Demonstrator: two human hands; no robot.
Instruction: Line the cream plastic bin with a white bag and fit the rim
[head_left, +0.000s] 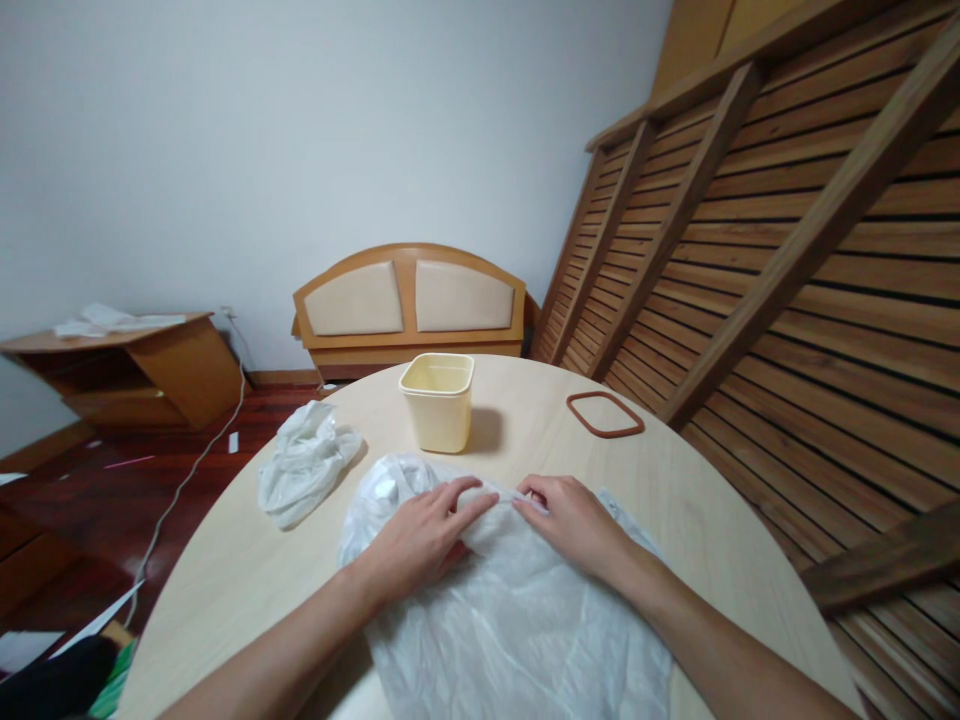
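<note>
A translucent white plastic bag lies spread over the near part of the round table, its lower end running out of view. On its upper left part rests my left hand, thumb and fingers bent around the film near the edge. My right hand pinches the bag's top edge a little to the right. Between the two hands the edge is drawn into a short fold. Just beyond them stands a pale yellow square bin, upright. A brown rounded-square ring lies flat at the right.
A crumpled white plastic bag sits at the left edge of the round wooden table. Slatted wooden panels lean close on the right. Behind stand a headboard and a low cabinet; a white cable crosses the floor.
</note>
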